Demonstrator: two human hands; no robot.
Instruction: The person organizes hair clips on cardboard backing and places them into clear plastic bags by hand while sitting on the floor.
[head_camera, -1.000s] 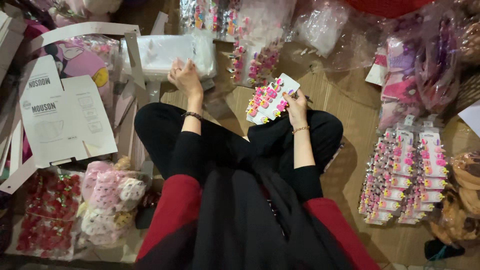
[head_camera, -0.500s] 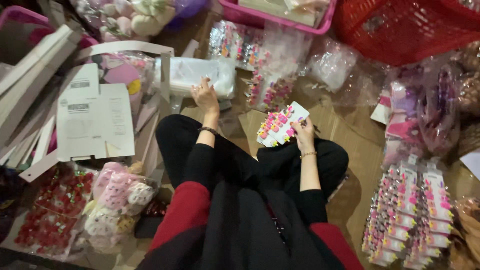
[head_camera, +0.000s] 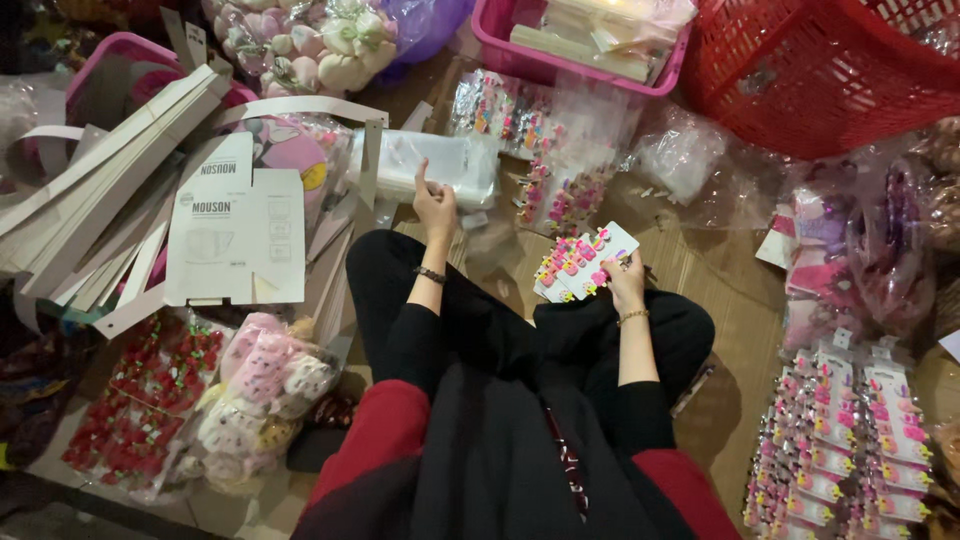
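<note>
I sit cross-legged on cardboard on the floor. My right hand (head_camera: 626, 281) grips a white card of small pink and yellow hair clips (head_camera: 582, 262), held over my knee. My left hand (head_camera: 435, 208) reaches forward, fingers pinching the top of a stack of clear plastic bags (head_camera: 425, 162) that lies just ahead of my left knee. Whether a bag is lifted I cannot tell. Both wrists wear thin bracelets.
More clip cards in plastic (head_camera: 555, 195) lie ahead. Stacked clip cards (head_camera: 850, 445) sit at the right. A red basket (head_camera: 840, 70) and pink tray (head_camera: 580, 45) stand at the back. Flat cardboard boxes (head_camera: 235, 235) and bagged soft toys (head_camera: 265, 385) lie left.
The view has tilted upward, bringing the red basket and pink tray into sight. My left hand stays at the plastic bags, fingers now raised; my right hand still holds the clip card.
</note>
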